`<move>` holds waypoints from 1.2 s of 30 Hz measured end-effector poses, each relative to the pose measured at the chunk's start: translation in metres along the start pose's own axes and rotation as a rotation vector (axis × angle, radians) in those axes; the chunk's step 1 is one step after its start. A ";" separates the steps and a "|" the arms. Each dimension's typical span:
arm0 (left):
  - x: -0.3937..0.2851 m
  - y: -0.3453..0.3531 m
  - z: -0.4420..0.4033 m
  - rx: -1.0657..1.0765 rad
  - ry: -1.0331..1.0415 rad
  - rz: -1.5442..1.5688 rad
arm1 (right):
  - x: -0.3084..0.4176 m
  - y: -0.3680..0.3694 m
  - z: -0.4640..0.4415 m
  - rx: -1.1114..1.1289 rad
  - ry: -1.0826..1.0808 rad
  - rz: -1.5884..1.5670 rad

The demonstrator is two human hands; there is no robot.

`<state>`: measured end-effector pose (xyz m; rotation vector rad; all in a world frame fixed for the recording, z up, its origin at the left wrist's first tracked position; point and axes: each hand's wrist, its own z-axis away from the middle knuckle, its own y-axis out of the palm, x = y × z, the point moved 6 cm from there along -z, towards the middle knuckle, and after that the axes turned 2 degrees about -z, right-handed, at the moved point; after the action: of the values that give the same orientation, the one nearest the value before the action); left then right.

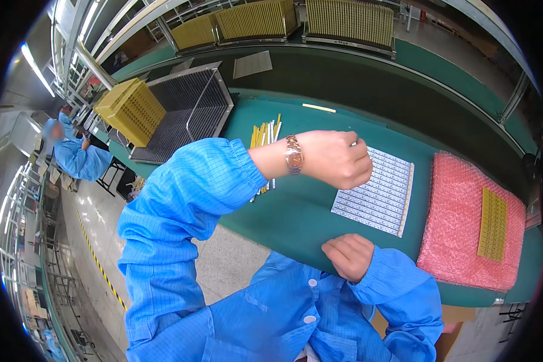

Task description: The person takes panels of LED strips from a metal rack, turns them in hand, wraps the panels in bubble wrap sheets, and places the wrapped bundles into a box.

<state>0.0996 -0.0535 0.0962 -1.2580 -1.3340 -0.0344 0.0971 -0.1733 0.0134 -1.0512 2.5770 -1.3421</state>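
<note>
My left hand [342, 161], with a watch [294, 155] on its wrist, is a closed fist above the upper left part of a white sheet [377, 192] printed with rows of small dark marks. A small dark bit shows by its curled fingers; I cannot make out what they hold. Near the table's front edge is my right hand [351, 257], its fingers curled and their inner side hidden. Yellow and white strips [265, 134] lie on the green table, partly behind my left wrist.
Pink bubble wrap [458, 229] with a yellow panel [493, 223] on it lies at the right. At the left, a black slotted rack [190, 99] stands beside stacked yellow panels [130, 111]. More racks [350, 24] stand at the back. A person in blue [78, 154] is far left.
</note>
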 end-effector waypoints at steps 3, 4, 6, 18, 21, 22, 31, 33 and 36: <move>0.000 0.001 0.000 -0.001 -0.004 -0.002 | 0.000 0.000 -0.001 0.009 0.011 -0.012; -0.001 0.001 0.001 -0.001 -0.004 0.000 | 0.000 0.000 0.000 0.010 0.011 -0.011; 0.000 0.002 0.001 -0.002 -0.003 0.000 | 0.000 0.000 0.000 0.004 0.001 0.004; -0.003 0.009 0.003 -0.109 -0.050 -0.025 | -0.001 0.000 -0.001 -0.008 0.025 0.005; -0.004 0.011 0.003 -0.123 -0.049 -0.011 | -0.002 0.000 -0.001 0.008 0.033 -0.014; -0.004 0.012 0.003 -0.125 -0.054 -0.014 | -0.001 0.000 -0.001 0.013 0.030 -0.013; -0.003 0.017 0.008 -0.071 -0.059 -0.002 | -0.001 0.001 -0.002 0.014 0.019 0.021; 0.001 0.022 0.013 0.001 -0.104 0.053 | -0.004 0.002 -0.002 0.042 0.067 -0.047; 0.020 0.025 0.031 0.108 -0.233 0.021 | -0.004 0.001 -0.004 0.062 0.061 -0.069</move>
<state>0.1018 -0.0098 0.0865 -1.2111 -1.5012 0.2016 0.0978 -0.1673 0.0140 -1.1152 2.5457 -1.4824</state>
